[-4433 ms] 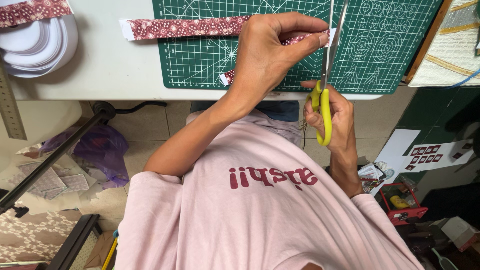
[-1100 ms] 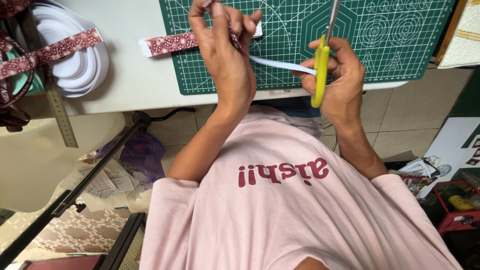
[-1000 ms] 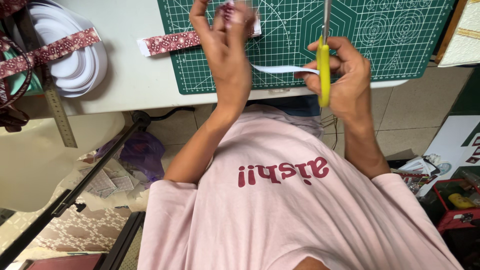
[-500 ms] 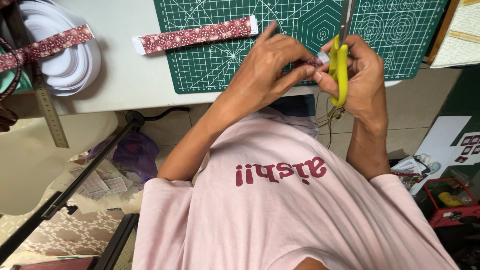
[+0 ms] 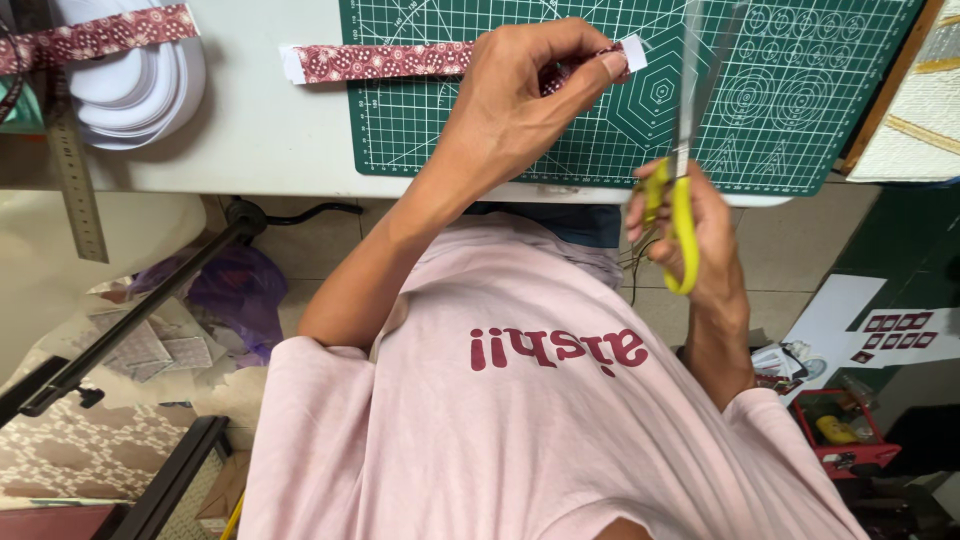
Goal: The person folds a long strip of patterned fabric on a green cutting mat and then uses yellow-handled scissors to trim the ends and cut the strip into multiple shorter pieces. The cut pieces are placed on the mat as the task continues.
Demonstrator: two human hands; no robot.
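In the head view, the left hand (image 5: 515,105) pinches the white-tipped end of a dark red patterned fabric strip (image 5: 385,60) that lies across the green cutting mat (image 5: 800,120), its other end on the bare white table (image 5: 250,150). The right hand (image 5: 700,235), at the table's near edge, has its fingers closed through the yellow handles of scissors (image 5: 683,200), blades pointing up over the mat. White plates (image 5: 140,85) sit near the table's left edge.

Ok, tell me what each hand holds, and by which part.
Left hand pinches the red patterned strip near its right end. Right hand holds the scissors by their yellow handles, blades over the mat.
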